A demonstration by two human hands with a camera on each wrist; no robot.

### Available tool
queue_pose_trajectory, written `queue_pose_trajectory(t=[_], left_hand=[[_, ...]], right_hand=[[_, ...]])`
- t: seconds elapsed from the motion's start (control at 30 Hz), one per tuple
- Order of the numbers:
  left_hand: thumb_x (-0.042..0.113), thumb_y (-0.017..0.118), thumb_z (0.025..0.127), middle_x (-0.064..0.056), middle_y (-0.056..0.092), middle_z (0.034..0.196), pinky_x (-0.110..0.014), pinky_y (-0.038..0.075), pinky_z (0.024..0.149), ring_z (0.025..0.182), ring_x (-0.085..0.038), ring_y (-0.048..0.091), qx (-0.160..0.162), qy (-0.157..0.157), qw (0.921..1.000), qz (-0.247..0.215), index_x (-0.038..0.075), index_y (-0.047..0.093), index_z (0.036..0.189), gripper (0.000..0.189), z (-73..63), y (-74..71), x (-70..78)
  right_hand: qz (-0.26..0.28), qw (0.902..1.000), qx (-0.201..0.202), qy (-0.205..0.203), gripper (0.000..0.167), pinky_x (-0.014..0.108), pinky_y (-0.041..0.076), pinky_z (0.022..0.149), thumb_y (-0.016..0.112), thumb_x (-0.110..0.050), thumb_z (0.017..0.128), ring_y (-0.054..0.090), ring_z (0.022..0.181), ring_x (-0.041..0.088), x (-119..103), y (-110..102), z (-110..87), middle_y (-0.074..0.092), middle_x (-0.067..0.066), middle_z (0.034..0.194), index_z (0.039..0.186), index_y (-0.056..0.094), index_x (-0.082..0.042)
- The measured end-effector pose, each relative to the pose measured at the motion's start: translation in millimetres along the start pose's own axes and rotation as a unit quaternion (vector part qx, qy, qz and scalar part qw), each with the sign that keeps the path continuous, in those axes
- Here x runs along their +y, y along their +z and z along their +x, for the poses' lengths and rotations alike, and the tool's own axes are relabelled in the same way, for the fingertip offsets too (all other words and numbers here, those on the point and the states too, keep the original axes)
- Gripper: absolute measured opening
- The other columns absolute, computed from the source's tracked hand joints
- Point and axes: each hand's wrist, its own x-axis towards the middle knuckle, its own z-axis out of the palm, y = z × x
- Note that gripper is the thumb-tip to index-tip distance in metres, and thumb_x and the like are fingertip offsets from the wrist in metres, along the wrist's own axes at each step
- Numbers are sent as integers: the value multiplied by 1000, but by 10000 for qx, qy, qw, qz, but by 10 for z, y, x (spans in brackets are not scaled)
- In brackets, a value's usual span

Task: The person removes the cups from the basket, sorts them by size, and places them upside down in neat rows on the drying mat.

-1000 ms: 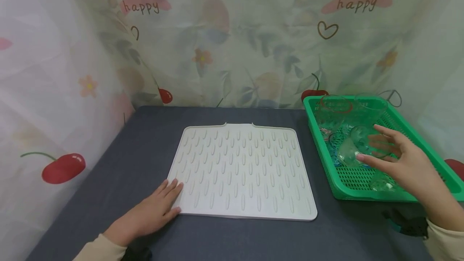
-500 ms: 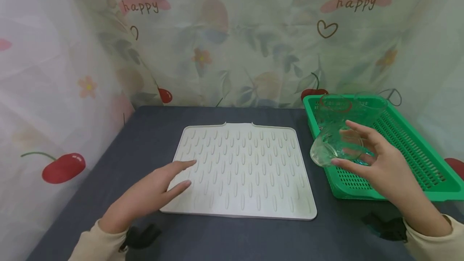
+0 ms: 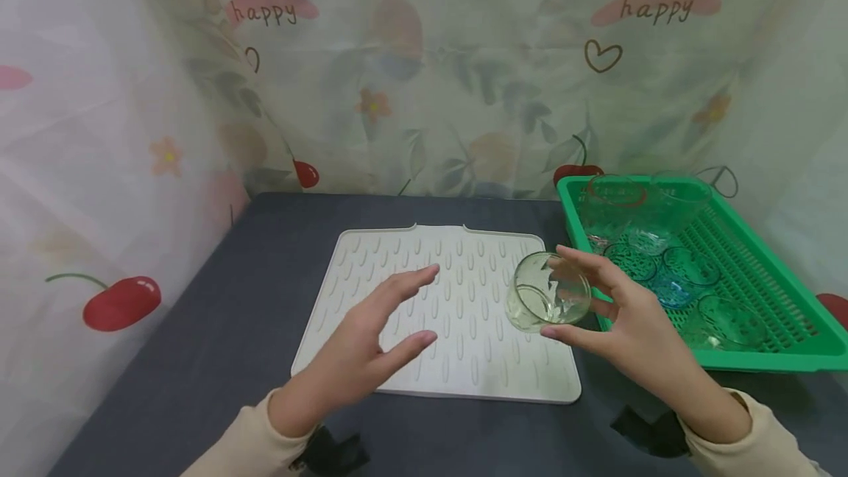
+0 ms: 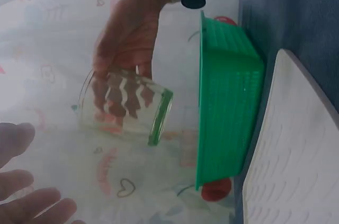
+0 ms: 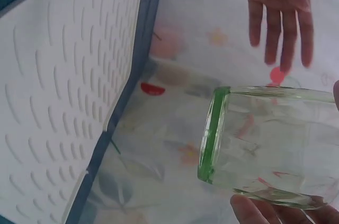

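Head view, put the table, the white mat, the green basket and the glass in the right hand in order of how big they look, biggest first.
1. Table
2. White mat and green basket: too alike to rank
3. Held glass, smallest by far

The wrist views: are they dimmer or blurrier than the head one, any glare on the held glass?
Head view: brightest, the white board crisp; left wrist view: dimmer, hazier, the board soft; right wrist view: also dim, thin pale glints along the glass.
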Motion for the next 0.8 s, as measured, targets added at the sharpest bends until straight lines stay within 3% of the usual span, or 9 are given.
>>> queue_pose_trajectory(t=[0.2,0.4,0.6,0.8], left_hand=[[13,67,92,-4,41,150,-34,38,111,138,-19,41,118,-375,9951,-911,13,36,149,64,74,219,45],[15,72,88,2,38,152,-33,35,112,141,-15,36,-302,-881,9838,-1531,17,34,150,72,112,369,28],[15,73,87,-5,45,146,-32,38,110,136,-22,45,-625,-759,9822,-1602,12,33,150,75,76,468,-36],[11,77,83,-8,51,137,-28,44,104,132,-19,48,-611,-651,9826,-1628,11,34,149,79,60,547,-104]], right_hand=[[200,9993,-153,-274,86,10,50,84,87,-13,69,52,113,-8,-34,168,-1,60,3,125,144,44,-21],[260,9971,-455,-543,83,21,54,84,89,-17,67,57,114,0,11,328,-37,63,2,123,139,48,-16],[454,9946,-706,-607,81,28,56,84,89,-21,67,59,114,7,59,447,-74,63,5,124,137,50,-12],[595,9929,-874,-554,78,28,56,84,89,-26,67,60,113,15,96,513,-78,63,4,123,134,50,-12]])
